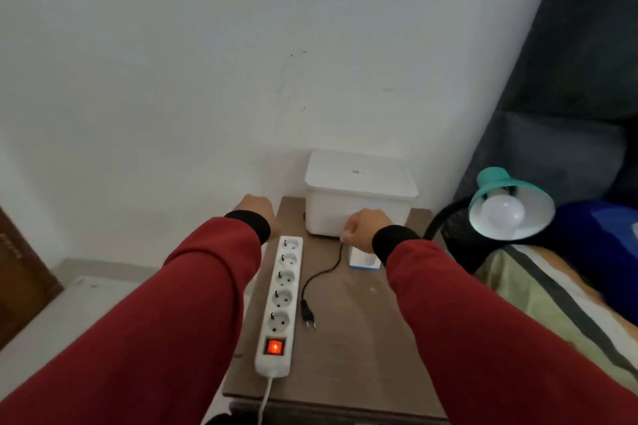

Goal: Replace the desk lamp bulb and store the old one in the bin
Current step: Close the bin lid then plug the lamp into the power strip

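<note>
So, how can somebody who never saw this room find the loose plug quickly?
Find the small brown table against the white wall. A white power strip with a glowing red switch lies along it. Just right of that strip lies the plug: black, two pins, on a thin black cord, in none of the sockets.

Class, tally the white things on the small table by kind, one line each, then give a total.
Power strip: 1
Lidded bin: 1
Small box, partly behind the right hand: 1
Total: 3
</note>
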